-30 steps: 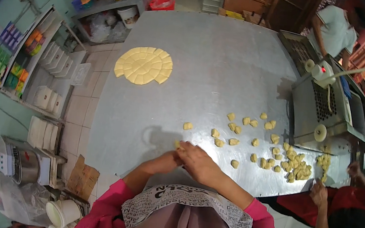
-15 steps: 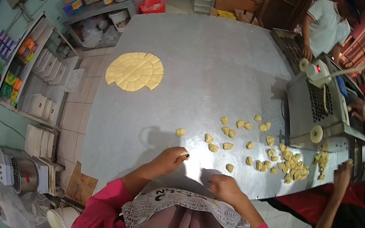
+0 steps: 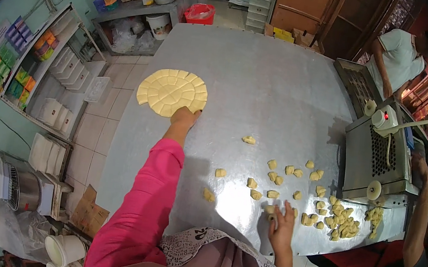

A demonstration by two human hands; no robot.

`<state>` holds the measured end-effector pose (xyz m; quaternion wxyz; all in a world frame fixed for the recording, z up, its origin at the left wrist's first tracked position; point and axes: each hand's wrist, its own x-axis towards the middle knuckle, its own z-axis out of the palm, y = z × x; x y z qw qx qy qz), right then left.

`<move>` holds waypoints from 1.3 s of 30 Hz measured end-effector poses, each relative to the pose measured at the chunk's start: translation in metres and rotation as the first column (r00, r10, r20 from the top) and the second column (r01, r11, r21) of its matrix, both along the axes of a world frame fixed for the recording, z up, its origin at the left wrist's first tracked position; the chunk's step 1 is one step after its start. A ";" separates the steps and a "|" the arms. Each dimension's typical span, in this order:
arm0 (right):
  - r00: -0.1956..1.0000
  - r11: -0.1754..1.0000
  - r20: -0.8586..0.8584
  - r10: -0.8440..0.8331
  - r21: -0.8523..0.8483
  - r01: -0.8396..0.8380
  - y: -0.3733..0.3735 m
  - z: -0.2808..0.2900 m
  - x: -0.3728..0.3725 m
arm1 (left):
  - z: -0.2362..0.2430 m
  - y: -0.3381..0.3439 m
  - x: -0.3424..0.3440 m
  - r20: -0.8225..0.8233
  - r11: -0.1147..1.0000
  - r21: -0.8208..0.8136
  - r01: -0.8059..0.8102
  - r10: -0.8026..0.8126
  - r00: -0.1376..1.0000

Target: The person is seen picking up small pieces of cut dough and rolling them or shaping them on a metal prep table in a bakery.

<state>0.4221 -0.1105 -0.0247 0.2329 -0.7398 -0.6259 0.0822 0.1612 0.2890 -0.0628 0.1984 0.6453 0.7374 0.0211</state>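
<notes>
A flat round of pale yellow dough (image 3: 172, 91), cut into many sections, lies at the left of the metal table. My left hand (image 3: 186, 117) reaches far out to its near right edge, fingers curled on a section there; the fingertips are partly hidden. My right hand (image 3: 282, 226) is low over the table with its fingers apart, beside a small dough piece (image 3: 270, 209) partly next to the fingertips. Several loose dough pieces (image 3: 273, 194) are scattered ahead of it. One dough piece (image 3: 209, 194) lies near the table's front, and another (image 3: 249, 140) sits farther out.
A metal machine with rollers (image 3: 380, 161) stands on the right side of the table (image 3: 265, 70), with a heap of dough pieces (image 3: 341, 223) before it. Co-workers' arms (image 3: 419, 214) are at the right. Shelves (image 3: 65, 76) and a mixer (image 3: 23, 184) stand at the left.
My left hand has gone from near my body out to the dough round. My right hand has moved right and its fingers have spread. Two more loose pieces lie on the table.
</notes>
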 end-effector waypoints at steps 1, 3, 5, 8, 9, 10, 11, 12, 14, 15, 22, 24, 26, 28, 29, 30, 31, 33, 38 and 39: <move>0.998 0.999 -0.050 0.029 0.027 -0.028 0.008 -0.003 -0.009 | -0.008 0.004 0.001 0.002 1.000 0.004 0.000 0.000 1.000; 0.992 0.996 -0.106 0.073 0.052 -0.068 0.018 0.002 -0.026 | -0.031 0.004 -0.008 0.056 0.972 0.237 0.014 -0.028 0.998; 0.964 0.975 -0.153 0.215 0.092 -0.203 0.028 0.010 -0.039 | -0.052 0.003 -0.029 0.471 0.963 0.214 -0.165 0.046 0.881; 0.960 0.964 -0.105 0.260 0.093 -0.251 0.028 0.014 -0.038 | -0.061 -0.032 -0.040 0.849 0.956 0.025 -0.292 0.134 0.512; 0.963 0.967 -0.106 0.249 0.089 -0.240 0.029 0.013 -0.037 | -0.056 -0.052 -0.040 0.883 0.959 -0.064 -0.277 0.184 0.432; 0.954 0.958 -0.109 0.280 0.089 -0.271 0.030 0.015 -0.036 | -0.049 -0.071 -0.040 0.909 0.969 -0.145 -0.200 0.210 0.360; 0.943 0.949 -0.116 0.313 0.087 -0.304 0.032 0.016 -0.037 | -0.042 -0.092 -0.043 0.924 0.968 -0.223 -0.117 0.248 0.291; 0.944 0.951 -0.126 0.306 0.079 -0.298 0.036 0.018 -0.041 | -0.031 -0.119 -0.042 0.922 0.974 -0.224 -0.013 0.217 0.321; 0.891 0.902 -0.147 0.429 0.126 -0.413 0.049 0.029 -0.053 | -0.006 -0.173 -0.033 0.932 0.945 -0.233 0.229 0.149 0.331; 0.871 0.878 -0.132 0.474 0.143 -0.456 0.056 0.036 -0.062 | 0.005 -0.197 -0.030 0.942 0.906 -0.232 0.353 0.120 0.313; 0.812 0.815 -0.094 0.576 -0.005 -0.579 0.055 0.028 -0.096 | 0.046 -0.289 -0.004 0.872 0.811 -0.077 0.580 -0.227 0.433; 0.838 0.835 -0.076 0.540 -0.074 -0.545 0.045 0.026 -0.092 | 0.048 -0.294 0.000 0.872 0.815 -0.017 0.579 -0.271 0.407; 0.835 0.819 -0.107 0.540 -0.162 -0.551 0.036 0.025 -0.083 | 0.050 -0.296 0.002 0.759 0.732 0.060 0.678 -0.475 0.446; 0.851 0.842 -0.149 0.504 -0.133 -0.522 0.026 0.032 -0.070 | 0.036 -0.302 0.010 0.737 0.707 0.126 0.695 -0.536 0.412; 0.861 0.862 -0.190 0.471 -0.107 -0.495 0.020 0.035 -0.061 | 0.034 -0.303 0.016 0.711 0.681 0.191 0.707 -0.592 0.379; 0.861 0.861 -0.188 0.473 -0.109 -0.497 0.014 0.033 -0.050 | 0.032 -0.296 0.022 0.712 0.683 0.192 0.705 -0.591 0.378; 0.886 0.892 -0.188 0.423 -0.088 -0.444 0.005 0.029 -0.038 | 0.034 -0.284 0.029 0.729 0.762 0.115 0.638 -0.501 0.467; 0.933 0.953 -0.215 0.288 -0.031 -0.302 -0.003 0.024 -0.014 | 0.030 -0.266 0.037 0.637 0.739 0.270 0.617 -0.617 0.461; 0.993 0.998 0.101 -0.060 -0.009 0.061 -0.010 0.020 0.033 | 0.030 -0.225 0.071 0.213 0.477 0.463 0.747 -0.878 0.428; 0.951 0.986 0.263 -0.164 0.045 0.158 -0.010 0.022 0.035 | 0.027 -0.196 0.066 0.453 0.691 0.306 0.655 -0.710 0.538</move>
